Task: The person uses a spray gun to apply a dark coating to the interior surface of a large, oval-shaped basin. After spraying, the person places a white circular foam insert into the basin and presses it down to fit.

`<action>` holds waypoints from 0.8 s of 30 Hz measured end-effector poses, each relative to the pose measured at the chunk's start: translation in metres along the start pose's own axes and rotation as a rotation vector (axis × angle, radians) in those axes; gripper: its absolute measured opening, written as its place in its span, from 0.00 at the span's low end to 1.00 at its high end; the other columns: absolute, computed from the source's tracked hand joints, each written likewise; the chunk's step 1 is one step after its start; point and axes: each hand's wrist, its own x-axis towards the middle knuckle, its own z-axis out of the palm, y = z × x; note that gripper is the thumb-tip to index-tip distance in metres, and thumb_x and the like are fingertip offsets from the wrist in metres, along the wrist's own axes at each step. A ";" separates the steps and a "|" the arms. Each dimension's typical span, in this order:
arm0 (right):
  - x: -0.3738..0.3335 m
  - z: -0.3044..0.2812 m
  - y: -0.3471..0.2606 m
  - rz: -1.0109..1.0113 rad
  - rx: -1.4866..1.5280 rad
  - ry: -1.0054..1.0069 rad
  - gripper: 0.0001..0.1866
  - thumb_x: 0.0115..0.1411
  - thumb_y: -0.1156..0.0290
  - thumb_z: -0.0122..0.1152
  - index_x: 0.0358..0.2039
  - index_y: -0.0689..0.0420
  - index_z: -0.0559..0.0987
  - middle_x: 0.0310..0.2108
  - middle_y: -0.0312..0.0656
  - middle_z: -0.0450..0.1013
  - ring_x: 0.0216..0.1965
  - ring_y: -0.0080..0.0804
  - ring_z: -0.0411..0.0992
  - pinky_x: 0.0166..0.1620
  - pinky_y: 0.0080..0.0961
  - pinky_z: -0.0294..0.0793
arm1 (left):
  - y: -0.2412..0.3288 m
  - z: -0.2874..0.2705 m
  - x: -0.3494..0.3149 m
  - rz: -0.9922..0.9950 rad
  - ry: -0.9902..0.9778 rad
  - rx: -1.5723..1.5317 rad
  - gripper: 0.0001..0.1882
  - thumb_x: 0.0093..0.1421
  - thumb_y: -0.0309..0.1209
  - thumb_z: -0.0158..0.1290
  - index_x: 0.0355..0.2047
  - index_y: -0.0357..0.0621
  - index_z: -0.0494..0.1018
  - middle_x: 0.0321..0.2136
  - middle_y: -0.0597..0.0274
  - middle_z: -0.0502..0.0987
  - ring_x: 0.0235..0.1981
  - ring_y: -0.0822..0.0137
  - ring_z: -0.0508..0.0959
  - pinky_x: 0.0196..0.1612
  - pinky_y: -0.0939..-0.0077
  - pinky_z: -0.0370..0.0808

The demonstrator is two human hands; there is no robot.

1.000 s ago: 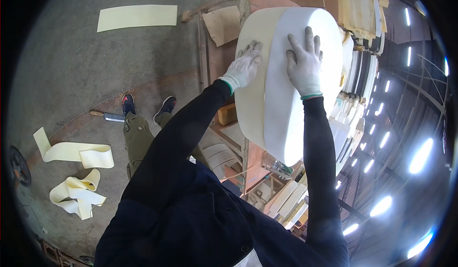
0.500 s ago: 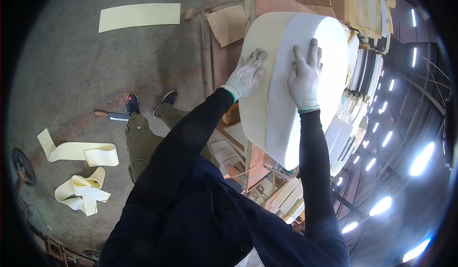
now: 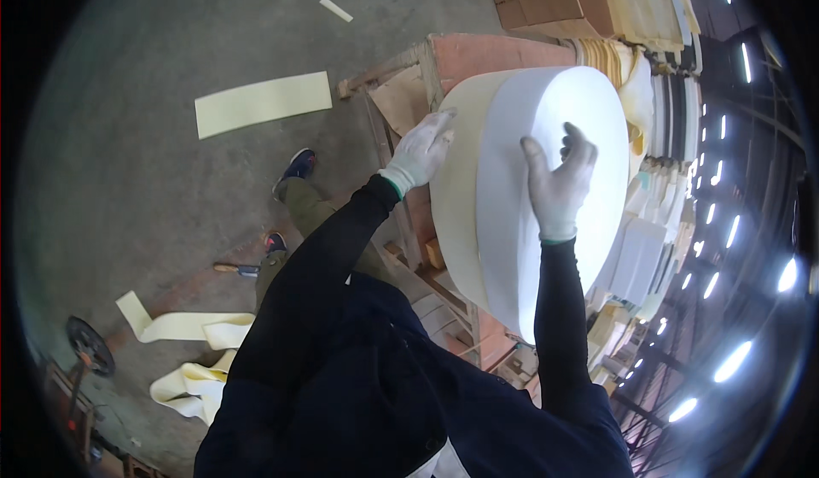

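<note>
A large rounded foam block (image 3: 508,213) sits on a wooden workbench (image 3: 478,55), with a cream layer on its left side and a white layer on its right. At the left edge of the cream layer is my left hand (image 3: 418,149), in a white glove, its fingers stretched out along the edge. Over the bright white face hovers or rests my right hand (image 3: 560,179), gloved too. Its thumb stands apart from the slightly bent fingers, and nothing shows between them. Whether the right palm touches the foam, I cannot tell.
Foam strips (image 3: 192,326) lie loosely on the floor at the left, with a flat cream foam piece (image 3: 263,104) farther off. By my foot is a wooden-handled knife (image 3: 237,268). A cardboard box (image 3: 546,0) and stacked foam sheets (image 3: 674,115) stand beyond the bench.
My left hand has slid off the cream surface to its left edge. My right hand has moved slightly right and lower, its fingers now more bent. The view and my feet have shifted.
</note>
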 end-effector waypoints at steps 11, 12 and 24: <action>0.073 0.042 0.020 0.159 -0.112 -0.120 0.34 0.50 0.55 0.69 0.51 0.64 0.71 0.41 0.56 0.69 0.44 0.50 0.70 0.46 0.42 0.71 | -0.043 0.025 0.117 0.165 -0.321 0.038 0.26 0.69 0.35 0.33 0.63 0.34 0.58 0.65 0.47 0.59 0.67 0.56 0.57 0.68 0.69 0.52; 0.078 0.042 0.020 0.211 -0.078 -0.179 0.33 0.50 0.58 0.68 0.52 0.64 0.71 0.41 0.56 0.69 0.44 0.50 0.69 0.47 0.42 0.70 | -0.035 0.020 0.116 0.077 -0.351 -0.031 0.26 0.70 0.35 0.33 0.63 0.34 0.59 0.65 0.47 0.59 0.67 0.56 0.57 0.68 0.70 0.52; 0.187 0.048 0.039 0.756 -0.376 -0.346 0.28 0.53 0.45 0.65 0.24 0.62 0.73 0.19 0.51 0.73 0.24 0.51 0.74 0.32 0.39 0.73 | -0.028 0.027 0.231 0.034 -0.654 -0.175 0.26 0.66 0.36 0.36 0.61 0.35 0.62 0.62 0.44 0.62 0.65 0.51 0.60 0.66 0.67 0.55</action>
